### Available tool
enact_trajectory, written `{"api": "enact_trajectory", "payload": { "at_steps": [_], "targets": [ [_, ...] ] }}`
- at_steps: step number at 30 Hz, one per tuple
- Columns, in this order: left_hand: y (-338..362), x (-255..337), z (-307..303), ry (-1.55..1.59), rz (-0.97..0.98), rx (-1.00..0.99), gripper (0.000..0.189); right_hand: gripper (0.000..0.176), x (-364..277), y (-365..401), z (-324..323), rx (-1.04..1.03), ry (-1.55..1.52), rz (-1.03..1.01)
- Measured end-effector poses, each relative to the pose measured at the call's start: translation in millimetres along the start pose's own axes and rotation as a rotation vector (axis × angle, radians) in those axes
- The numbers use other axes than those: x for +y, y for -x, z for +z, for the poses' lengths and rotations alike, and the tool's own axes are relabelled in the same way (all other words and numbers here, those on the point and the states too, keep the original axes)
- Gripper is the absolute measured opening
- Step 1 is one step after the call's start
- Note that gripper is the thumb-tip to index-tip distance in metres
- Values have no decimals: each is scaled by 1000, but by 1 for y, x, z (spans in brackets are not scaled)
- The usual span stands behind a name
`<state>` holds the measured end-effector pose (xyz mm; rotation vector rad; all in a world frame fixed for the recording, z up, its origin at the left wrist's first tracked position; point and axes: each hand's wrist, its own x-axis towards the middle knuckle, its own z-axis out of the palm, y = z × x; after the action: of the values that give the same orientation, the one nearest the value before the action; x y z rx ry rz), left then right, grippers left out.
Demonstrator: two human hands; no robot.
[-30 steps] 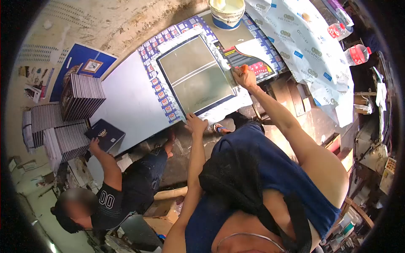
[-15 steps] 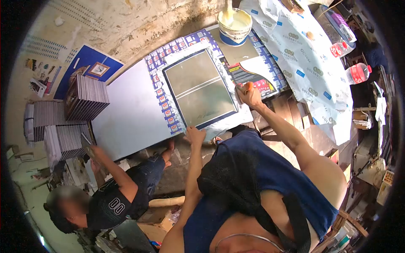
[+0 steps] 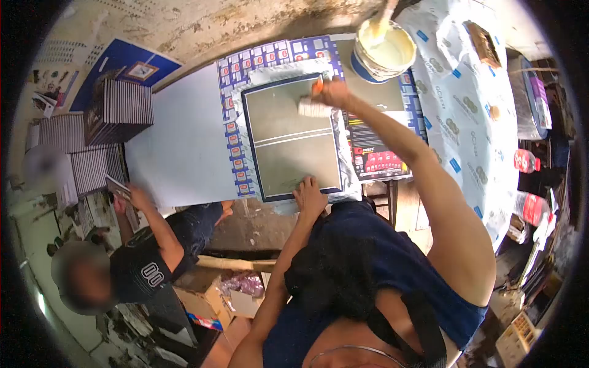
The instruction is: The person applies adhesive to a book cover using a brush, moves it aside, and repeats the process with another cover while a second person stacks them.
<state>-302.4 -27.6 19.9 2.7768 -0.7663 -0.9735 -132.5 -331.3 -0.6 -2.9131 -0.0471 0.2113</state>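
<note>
Clasped by its orange handle, the brush (image 3: 314, 109) is in the right hand (image 3: 334, 93), bristles at the far right part of the navy-edged panel (image 3: 288, 168). Brushing its surface seems the step in hand; the next move likely calls for a level stroke with the panel kept steady. Right forearm slants across the panel's right side; left hand (image 3: 310, 196) lies spread, grasping nothing, on its near edge. Beyond its far right corner stands a pail (image 3: 363, 61).

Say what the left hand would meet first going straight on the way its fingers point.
The left hand would probably reach the paired white strips across the grey panel first; the brush is farther along, its height unclear.
</note>
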Motion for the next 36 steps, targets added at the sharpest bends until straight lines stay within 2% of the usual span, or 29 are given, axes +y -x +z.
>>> {"api": "enact_trajectory", "payload": {
  "at_steps": [1,3,5,6,9,10,11,13,15,17,19,21,23,24,27,29,32,35,36],
  "targets": [
    [-1,3,1,15,-26,-1,64,37,18,-20,-2,45,14,19],
    [0,7,4,44,-59,25,63,28,41,-47,-29,242,131,-132],
    [1,12,4,76,-95,34,62,32,57,-73,-31,301,116,-27],
    [1,15,0,93,-113,28,62,26,43,-72,-49,325,34,6],
    [0,19,-4,123,-143,48,62,24,21,-65,-60,245,-223,-171],
    [1,20,-4,127,-150,59,62,23,17,-67,-49,319,-251,-425],
    [0,20,-4,133,-160,61,61,23,16,-68,-39,197,-577,-484],
    [-2,22,-3,144,-176,66,61,25,17,-85,-21,127,-279,-560],
    [-2,22,4,143,-176,97,60,27,20,-124,-26,30,-140,-337],
    [-3,22,6,132,-185,93,62,29,4,-143,-58,105,-48,-295],
    [-1,24,-2,121,-215,53,65,30,-14,-154,-65,181,-100,-418],
    [1,24,-5,174,-223,62,62,35,-35,-154,-55,30,-167,-395],
    [1,25,-7,223,-230,68,61,38,-53,-155,-32,-200,-424,-669],
    [1,26,-7,244,-238,72,61,40,-68,-156,-32,-227,-141,-619],
    [-1,27,-6,292,-256,79,60,44,-103,-199,-45,-206,48,-531],
    [0,27,0,309,-259,109,60,46,-108,-228,-43,70,82,-651],
    [4,25,8,308,-272,151,62,42,-126,-232,-55,65,14,-639],
    [3,28,5,282,-308,143,66,41,-145,-219,-57,-382,-39,-596],
    [3,27,9,275,-302,168,66,40,-143,-212,-49,-315,-290,-814]
  ]
}}
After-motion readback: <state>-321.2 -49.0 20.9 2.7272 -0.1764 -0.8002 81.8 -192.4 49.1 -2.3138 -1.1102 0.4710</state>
